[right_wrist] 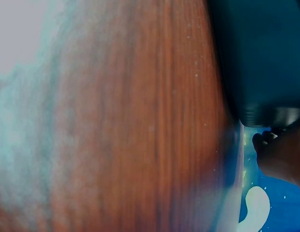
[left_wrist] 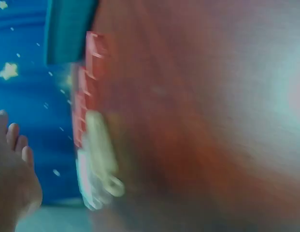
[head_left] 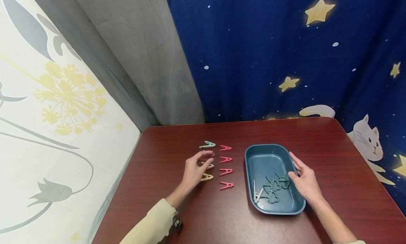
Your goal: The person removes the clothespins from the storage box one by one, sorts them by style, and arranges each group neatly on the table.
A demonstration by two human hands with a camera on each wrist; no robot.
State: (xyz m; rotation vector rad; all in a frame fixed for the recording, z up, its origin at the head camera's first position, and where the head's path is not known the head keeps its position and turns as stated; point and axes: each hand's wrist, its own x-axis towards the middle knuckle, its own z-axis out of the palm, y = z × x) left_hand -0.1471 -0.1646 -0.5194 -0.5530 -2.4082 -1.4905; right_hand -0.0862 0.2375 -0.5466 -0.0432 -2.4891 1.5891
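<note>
My right hand [head_left: 306, 180] grips the right rim of a blue plastic tray [head_left: 248, 166], thumb at the rim and fingers along the outside wall. Inside the tray lie a white clothespin [head_left: 258, 196] and several green outline-shaped pieces [head_left: 283, 182], perhaps clips. My left hand [head_left: 194, 169] is over a column of clothespins, its fingers loosely bent and nothing seen in them. Near it are a mint clothespin [head_left: 207, 144], a white clothespin [head_left: 209, 165] partly hidden by the hand, and a yellow clothespin [head_left: 207, 177]. Beside them runs a column of several red clothespins [head_left: 226, 171].
Everything stands on a dark red-brown wooden table [head_left: 171, 138]. Behind it hang a blue starry curtain [head_left: 253, 60] and a grey curtain [head_left: 127, 43]. A white floral panel [head_left: 63, 148] borders the left side. Both wrist views are blurred.
</note>
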